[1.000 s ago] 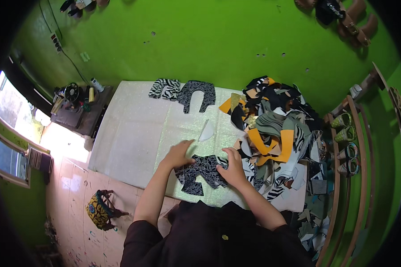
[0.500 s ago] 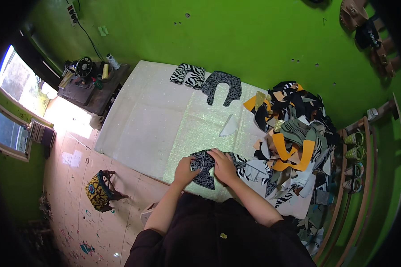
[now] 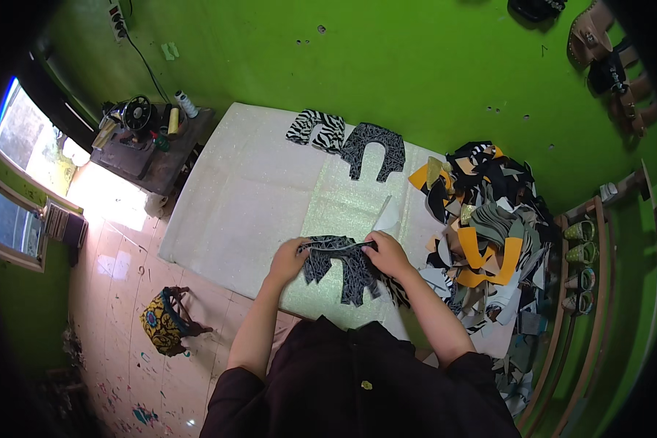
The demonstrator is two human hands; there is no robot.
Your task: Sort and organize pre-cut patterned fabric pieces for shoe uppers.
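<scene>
Between my two hands hangs a black-and-grey patterned U-shaped fabric piece (image 3: 354, 277), its upper edge raised and its legs toward me. My left hand (image 3: 290, 259) pinches the left end of that edge, and my right hand (image 3: 387, 254) pinches the right end. Beneath them lies a pale glittery sheet (image 3: 328, 197) on the table. Just beyond my right hand rests a white pointed piece (image 3: 390, 217). Zebra-striped fabric (image 3: 398, 293) shows partly under my right forearm. Toward the wall sit zebra-striped cut pieces (image 3: 316, 130) and a dark patterned U-shaped piece (image 3: 372, 150).
A heap of mixed fabric scraps (image 3: 489, 219) covers the table's right end. Sandals stand on a wooden rack (image 3: 558, 328) at the right. To the left are a sewing machine (image 3: 137, 117) on a small table and a patterned stool (image 3: 164, 321).
The dark patterned piece lay flat under both hands; now its far edge is lifted and stretched between them. My hands have moved apart, the left leftward and the right rightward.
</scene>
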